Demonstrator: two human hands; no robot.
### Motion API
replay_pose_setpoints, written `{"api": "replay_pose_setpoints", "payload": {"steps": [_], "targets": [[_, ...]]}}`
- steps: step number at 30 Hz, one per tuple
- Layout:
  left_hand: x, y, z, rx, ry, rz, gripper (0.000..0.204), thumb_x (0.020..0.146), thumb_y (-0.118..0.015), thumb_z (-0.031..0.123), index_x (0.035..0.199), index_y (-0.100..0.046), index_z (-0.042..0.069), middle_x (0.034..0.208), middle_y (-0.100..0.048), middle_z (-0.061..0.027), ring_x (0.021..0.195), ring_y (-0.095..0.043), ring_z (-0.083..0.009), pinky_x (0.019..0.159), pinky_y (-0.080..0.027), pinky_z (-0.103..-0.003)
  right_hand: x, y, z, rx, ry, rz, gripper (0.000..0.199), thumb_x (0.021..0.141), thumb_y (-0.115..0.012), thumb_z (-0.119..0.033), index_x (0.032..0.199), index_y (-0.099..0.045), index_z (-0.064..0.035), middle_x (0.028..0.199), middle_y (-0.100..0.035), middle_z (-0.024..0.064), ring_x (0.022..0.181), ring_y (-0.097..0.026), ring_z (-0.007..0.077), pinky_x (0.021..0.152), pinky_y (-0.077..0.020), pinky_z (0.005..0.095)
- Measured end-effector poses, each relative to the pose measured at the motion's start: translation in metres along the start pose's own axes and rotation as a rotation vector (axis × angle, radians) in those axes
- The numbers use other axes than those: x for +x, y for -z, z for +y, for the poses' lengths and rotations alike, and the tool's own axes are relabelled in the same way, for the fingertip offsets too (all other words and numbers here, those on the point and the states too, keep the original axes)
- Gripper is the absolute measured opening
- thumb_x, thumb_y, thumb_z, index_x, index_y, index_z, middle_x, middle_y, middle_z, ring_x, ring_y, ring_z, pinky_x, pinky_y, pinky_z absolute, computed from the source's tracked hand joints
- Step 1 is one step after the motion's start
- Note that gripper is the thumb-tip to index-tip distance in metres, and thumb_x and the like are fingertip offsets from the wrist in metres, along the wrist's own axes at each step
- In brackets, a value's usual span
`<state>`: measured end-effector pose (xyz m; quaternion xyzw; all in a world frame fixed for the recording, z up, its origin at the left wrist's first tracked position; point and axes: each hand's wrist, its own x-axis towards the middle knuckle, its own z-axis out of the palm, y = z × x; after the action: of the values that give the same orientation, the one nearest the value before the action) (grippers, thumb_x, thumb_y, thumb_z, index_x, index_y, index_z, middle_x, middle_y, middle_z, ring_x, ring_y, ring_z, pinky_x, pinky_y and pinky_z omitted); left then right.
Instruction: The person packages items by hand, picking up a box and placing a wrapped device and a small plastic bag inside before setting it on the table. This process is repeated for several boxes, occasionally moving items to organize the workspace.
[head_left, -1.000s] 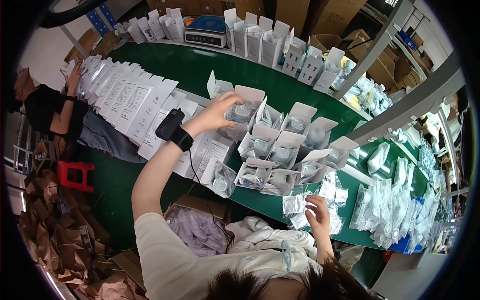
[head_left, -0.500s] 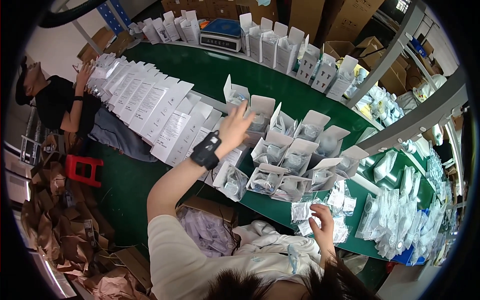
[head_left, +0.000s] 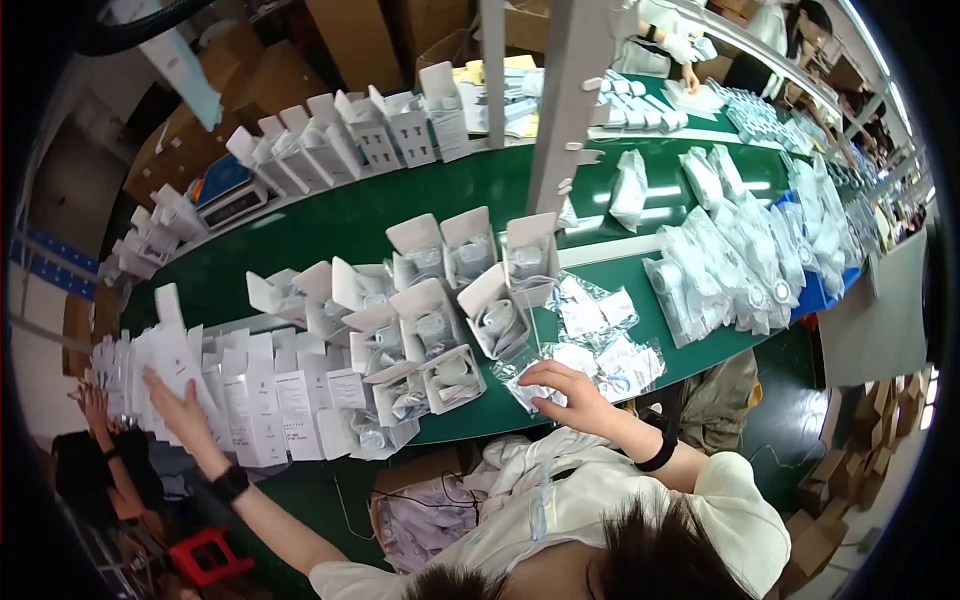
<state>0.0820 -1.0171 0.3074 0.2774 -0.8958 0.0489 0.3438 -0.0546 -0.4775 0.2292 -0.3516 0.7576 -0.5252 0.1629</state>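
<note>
At the far left, my left hand [head_left: 184, 418] reaches out with its fingers stretched and spread against a tall white box [head_left: 172, 352]. That box stands above the packed row of white cartons [head_left: 262, 405]; I cannot tell how firmly the hand touches it. My right hand [head_left: 572, 396] hovers at the near table edge with loosely bent fingers, thumb apart. Small clear packets [head_left: 590, 312] with white inserts lie beneath and beyond its fingertips. Between my hands stands a cluster of open white boxes [head_left: 428, 318], flaps up, each with a bagged item inside.
More open boxes [head_left: 330, 145] and a blue-topped scale [head_left: 222, 190] line the table's far side. Bagged white parts [head_left: 735, 265] pile up at right by a blue bin [head_left: 825, 290]. A grey post [head_left: 556, 110] rises mid-table. A co-worker's hand [head_left: 95, 408] is beside my left hand.
The view has swung to the right. My left hand has moved from over the open boxes to the carton row at left. My right hand stays by the small packets.
</note>
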Motion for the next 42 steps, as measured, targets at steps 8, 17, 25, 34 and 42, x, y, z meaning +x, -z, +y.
{"api": "replay_pose_setpoints", "payload": {"steps": [8,17,25,34,42], "targets": [[-0.141,0.089,0.355,-0.486,-0.502,-0.461,0.117,0.055,-0.080,0.030,0.136,0.001,0.006,0.132,-0.014,-0.0280,0.118,-0.017,-0.0447,0.093,-0.021,-0.054,0.008,0.022,-0.020,1.184,0.219,0.227,0.064,0.070,-0.069,-0.022,0.125,-0.040,-0.0086,0.122,-0.045,0.0110,0.110,-0.045,0.0226,0.090,-0.0382,0.0362],[-0.171,0.031,0.472,-1.338,0.130,-0.801,0.094,0.048,-0.084,0.023,0.123,-0.032,0.002,0.113,-0.048,-0.0158,0.100,-0.049,-0.0278,0.084,-0.040,-0.036,0.074,0.167,0.099,0.921,0.017,0.088,0.056,0.089,-0.030,-0.047,0.105,-0.056,0.0007,0.116,-0.049,0.0109,0.114,-0.040,0.0260,0.098,-0.0273,0.0410],[-0.205,0.022,0.513,-1.251,0.370,-0.991,0.081,0.050,-0.084,0.018,0.115,-0.039,-0.001,0.107,-0.051,-0.0133,0.099,-0.051,-0.0228,0.080,-0.044,-0.033,0.245,0.145,0.241,-0.904,-0.209,-0.088,0.051,0.073,-0.045,-0.058,0.106,-0.061,-0.0224,0.130,-0.038,0.0068,0.129,-0.013,0.0362,0.092,-0.0097,0.0685],[-0.197,-0.019,0.552,-1.247,0.616,-1.029,0.089,0.049,-0.084,0.014,0.119,-0.030,0.001,0.109,-0.047,-0.0123,0.099,-0.049,-0.0226,0.081,-0.043,-0.032,0.183,0.263,0.291,-1.074,-0.421,-0.386,0.046,0.071,-0.046,-0.048,0.101,-0.064,-0.0173,0.128,-0.040,0.0061,0.131,-0.012,0.0288,0.093,-0.0224,0.0590],[-0.195,-0.046,0.600,-1.364,0.369,-1.135,0.083,0.052,-0.082,0.010,0.117,-0.031,0.002,0.110,-0.046,-0.0109,0.102,-0.047,-0.0214,0.087,-0.040,-0.032,0.050,0.420,0.335,-1.071,-0.626,-0.404,0.041,0.072,-0.048,-0.041,0.100,-0.063,-0.0147,0.129,-0.037,0.0058,0.130,-0.010,0.0274,0.093,-0.0223,0.0582]]}}
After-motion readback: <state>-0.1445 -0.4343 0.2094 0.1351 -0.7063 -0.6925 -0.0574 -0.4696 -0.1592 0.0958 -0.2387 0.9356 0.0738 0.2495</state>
